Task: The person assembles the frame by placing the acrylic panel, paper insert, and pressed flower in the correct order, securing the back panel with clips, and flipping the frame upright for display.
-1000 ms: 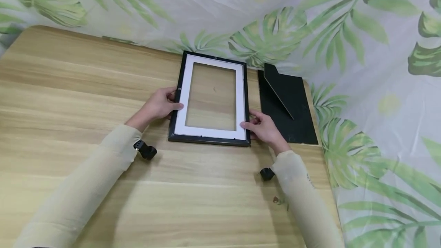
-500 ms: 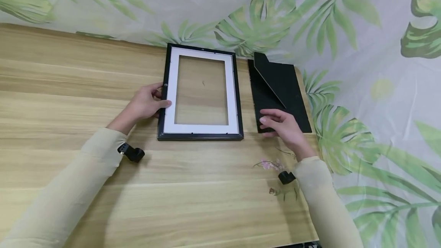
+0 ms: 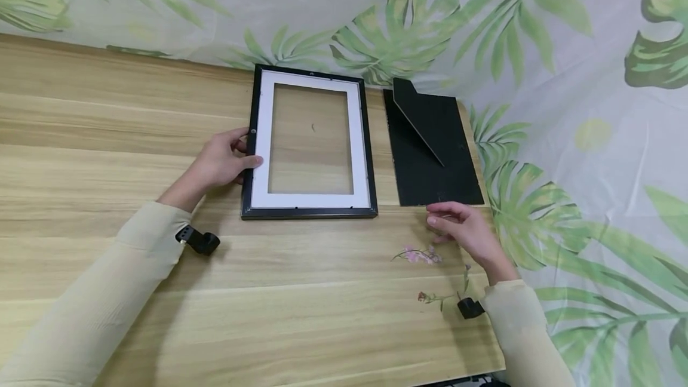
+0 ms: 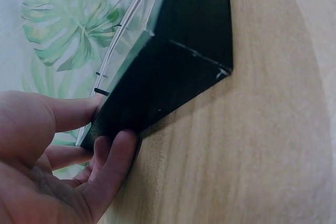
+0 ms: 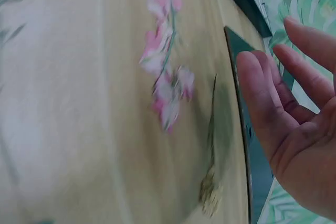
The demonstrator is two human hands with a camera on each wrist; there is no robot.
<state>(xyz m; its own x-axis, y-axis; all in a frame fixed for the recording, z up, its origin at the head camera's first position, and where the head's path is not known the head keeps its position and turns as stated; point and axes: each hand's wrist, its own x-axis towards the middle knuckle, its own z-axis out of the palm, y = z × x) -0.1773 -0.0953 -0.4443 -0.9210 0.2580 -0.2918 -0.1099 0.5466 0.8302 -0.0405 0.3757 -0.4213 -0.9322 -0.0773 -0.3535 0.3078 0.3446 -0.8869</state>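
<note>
**Left hand (image 3: 215, 160) on the picture frame (image 3: 312, 214), right hand (image 3: 464, 232) holding nothing**

The left hand grips the frame's black edge, thumb tip at the smooth white mat (image 3: 309, 200). The mat probably creases easily, so firm fingers outside and a light thumb should suit.

The right hand is loosely spread. Just beyond it lies a flat, matt black backing board (image 3: 416, 181) with an angled easel strut (image 3: 416, 112). Near its fingers, a soft-petalled pink flower sprig (image 5: 167, 95) and a straw-like pale sprig (image 5: 211, 192) look brittle; stems seem safest to pinch.
</note>
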